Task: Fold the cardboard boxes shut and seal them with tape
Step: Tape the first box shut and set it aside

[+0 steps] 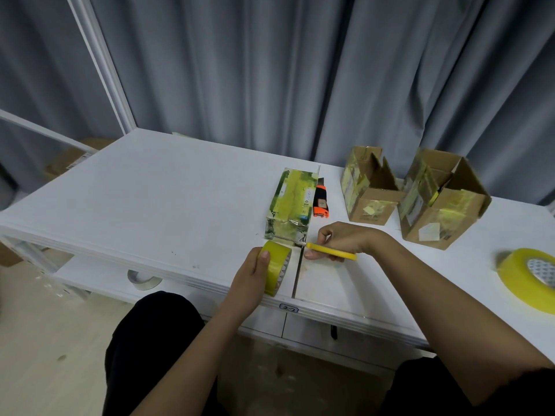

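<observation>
A closed box (pixel 289 202) covered in yellow tape lies on the white table (pixel 150 190). My left hand (pixel 255 274) grips a yellow tape roll (pixel 277 270) just in front of the box, with tape stretched from the roll to the box's near end. My right hand (pixel 339 240) holds a yellow utility knife (pixel 330 251), its tip at the tape strip by the box's near right corner. Two brown cardboard boxes (pixel 371 187) (pixel 441 202) with their flaps open stand at the right.
An orange and black cutter (pixel 320 202) lies beside the taped box. A second yellow tape roll (pixel 531 280) rests near the right edge. A pale tape roll (pixel 144 279) sits on the lower shelf. Grey curtains hang behind the table.
</observation>
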Motion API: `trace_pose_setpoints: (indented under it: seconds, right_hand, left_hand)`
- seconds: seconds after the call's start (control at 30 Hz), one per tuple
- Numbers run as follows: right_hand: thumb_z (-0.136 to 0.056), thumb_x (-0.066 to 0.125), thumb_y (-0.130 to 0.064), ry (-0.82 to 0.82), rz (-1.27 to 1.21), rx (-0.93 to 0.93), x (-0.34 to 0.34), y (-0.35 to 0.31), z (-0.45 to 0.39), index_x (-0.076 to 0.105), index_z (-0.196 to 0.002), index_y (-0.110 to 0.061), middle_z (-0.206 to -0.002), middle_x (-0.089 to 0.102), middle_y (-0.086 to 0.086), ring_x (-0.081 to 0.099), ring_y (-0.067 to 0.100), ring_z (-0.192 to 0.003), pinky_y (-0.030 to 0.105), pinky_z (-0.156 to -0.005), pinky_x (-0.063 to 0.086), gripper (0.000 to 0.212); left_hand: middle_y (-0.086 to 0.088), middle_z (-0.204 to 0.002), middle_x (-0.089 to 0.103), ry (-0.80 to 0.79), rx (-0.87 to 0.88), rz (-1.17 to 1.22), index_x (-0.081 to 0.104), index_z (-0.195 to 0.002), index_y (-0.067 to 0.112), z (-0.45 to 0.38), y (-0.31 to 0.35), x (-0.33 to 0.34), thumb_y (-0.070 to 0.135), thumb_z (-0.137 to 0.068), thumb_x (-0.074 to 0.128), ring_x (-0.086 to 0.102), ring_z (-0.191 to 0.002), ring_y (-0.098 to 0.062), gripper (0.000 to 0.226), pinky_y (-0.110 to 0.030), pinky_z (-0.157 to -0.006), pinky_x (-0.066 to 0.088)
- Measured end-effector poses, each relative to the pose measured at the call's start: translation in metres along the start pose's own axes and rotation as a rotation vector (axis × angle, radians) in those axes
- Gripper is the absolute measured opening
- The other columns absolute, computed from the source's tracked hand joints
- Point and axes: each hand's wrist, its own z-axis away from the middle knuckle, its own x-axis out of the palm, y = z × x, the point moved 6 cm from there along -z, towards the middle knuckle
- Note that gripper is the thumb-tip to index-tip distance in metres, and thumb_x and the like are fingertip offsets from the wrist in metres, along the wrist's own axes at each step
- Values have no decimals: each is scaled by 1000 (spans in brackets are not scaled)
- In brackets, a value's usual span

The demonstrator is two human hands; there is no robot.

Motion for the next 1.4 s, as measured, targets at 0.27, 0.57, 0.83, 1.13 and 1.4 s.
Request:
trace_pose_setpoints:
  seconds: [0.27,0.57,0.83,1.13,1.4]
  right_hand:
    - [-74,72,-57,-58,18,13,4,-4,-2,51,-79,-16,-65,58,0,50,12,-54,21,-54,43,46]
    - [-66,81,-52,123,121,-108,-2,1,-3,44,-64,-20,-65,47,-7,43,9,-62,23,-57,34,49]
    - [-62,81,-57,226,165,-160,5,11,-8,37,-66,-21,-67,43,-5,37,13,-62,29,-57,30,57]
    - [-72,65,-69,355,466,-157,8,17,-14,33,-70,-26,-64,47,-4,43,14,-59,28,-51,29,54]
    - [-88,56,-51,558,725,-220,12,15,-12,36,-86,-20,-58,35,-8,30,12,-49,30,-57,19,37]
  left_hand:
    - [8,-81,52,3,7,29,50,-101,21,1,1,1,33,-103,29,50,-72,-2,24,-5,-58,36]
    - [8,-79,53,-13,17,57,50,-95,30,4,0,0,35,-102,31,49,-63,10,21,-6,-58,37]
    - [7,-80,53,-7,0,65,51,-92,29,4,0,0,34,-102,32,51,-72,-5,22,-13,-64,39]
    - [5,-92,61,49,89,175,59,-104,18,23,1,-16,23,-99,41,53,-80,3,19,-11,-71,40]
    - [-15,-88,67,156,398,-724,69,-98,2,-23,3,-78,25,-89,42,63,-84,-35,36,-42,-77,47]
